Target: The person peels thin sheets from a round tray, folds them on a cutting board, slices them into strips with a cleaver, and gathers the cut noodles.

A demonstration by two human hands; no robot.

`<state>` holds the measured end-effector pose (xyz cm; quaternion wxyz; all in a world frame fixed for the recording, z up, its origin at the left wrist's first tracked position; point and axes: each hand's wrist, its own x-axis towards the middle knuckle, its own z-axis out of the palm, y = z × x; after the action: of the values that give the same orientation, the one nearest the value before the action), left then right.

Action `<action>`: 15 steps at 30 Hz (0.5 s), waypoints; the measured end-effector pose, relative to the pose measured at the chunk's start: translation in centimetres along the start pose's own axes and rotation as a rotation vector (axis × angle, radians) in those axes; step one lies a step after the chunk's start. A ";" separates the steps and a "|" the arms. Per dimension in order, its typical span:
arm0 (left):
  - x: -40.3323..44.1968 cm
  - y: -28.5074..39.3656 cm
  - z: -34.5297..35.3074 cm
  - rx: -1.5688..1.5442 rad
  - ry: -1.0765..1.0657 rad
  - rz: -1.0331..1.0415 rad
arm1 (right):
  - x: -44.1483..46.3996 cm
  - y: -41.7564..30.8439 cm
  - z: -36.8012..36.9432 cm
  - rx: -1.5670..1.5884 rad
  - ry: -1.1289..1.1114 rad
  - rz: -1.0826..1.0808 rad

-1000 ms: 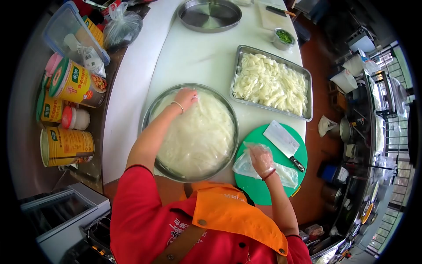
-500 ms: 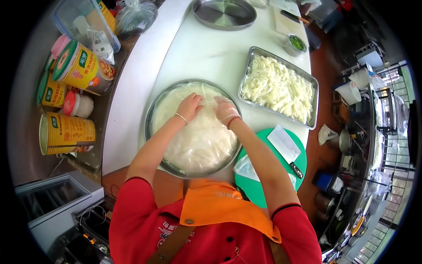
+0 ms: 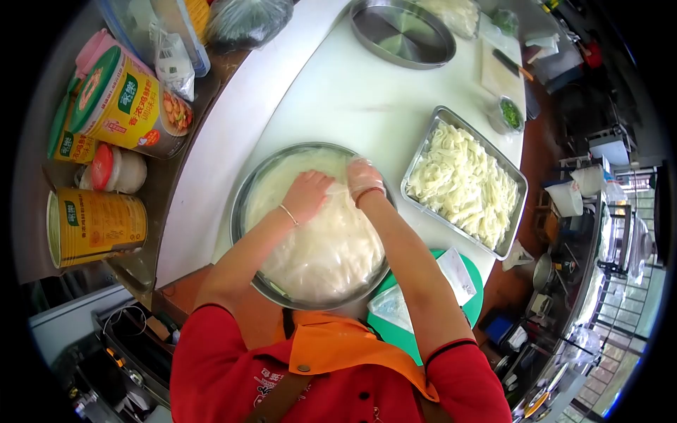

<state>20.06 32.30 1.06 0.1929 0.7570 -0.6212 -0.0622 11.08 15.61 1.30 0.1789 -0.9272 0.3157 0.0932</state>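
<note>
A large round metal pan [image 3: 240,211] holds a pale mass under clear plastic film [image 3: 328,247]. My left hand [image 3: 308,196], bare with a bracelet at the wrist, rests on the film near the pan's upper middle, its fingers bent and close together; whether they pinch the film is too small to tell. At the pan's upper right edge is my right hand [image 3: 363,178], in a clear plastic glove, its fingers closed on the film. Right of the pan, a green round board [image 3: 403,341] bears a plastic bag [image 3: 391,307] and a cleaver [image 3: 455,276], partly hidden by my right arm.
A rectangular tray [image 3: 518,215] of pale strips lies to the right. Farther back are an empty round pan [image 3: 403,35], a bowl of chopped greens [image 3: 509,115] and a knife [image 3: 505,62] on a white board [image 3: 497,74]. Yellow tins [image 3: 99,225] stand on the left shelf.
My right hand has moved from the bag on the green board to the film at the pan's upper right. My left hand has shifted slightly down. The view has turned.
</note>
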 end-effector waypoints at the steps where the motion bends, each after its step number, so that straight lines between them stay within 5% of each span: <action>1: -0.2 -0.4 -0.8 0.035 0.022 -0.029 | 0.7 0.7 0.9 -0.065 -0.009 -0.039; 3: -0.5 -2.3 -1.5 0.011 0.022 -0.076 | 2.3 2.2 3.0 -0.193 -0.025 -0.119; 10: -0.3 -5.4 -1.1 0.003 0.077 0.049 | -1.5 3.0 0.5 -0.052 -0.049 0.134; 13: -0.3 -5.7 -0.6 0.029 0.027 0.063 | -1.5 3.6 0.3 -0.087 0.139 -0.161; 15: -0.3 -5.2 -0.5 -0.032 -0.043 0.018 | -1.3 2.6 -0.3 -0.102 0.048 -0.195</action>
<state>24.95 33.51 -0.44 0.1921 0.7466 -0.6311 -0.0865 8.45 14.30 1.26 0.1322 -0.9633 0.2233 0.0692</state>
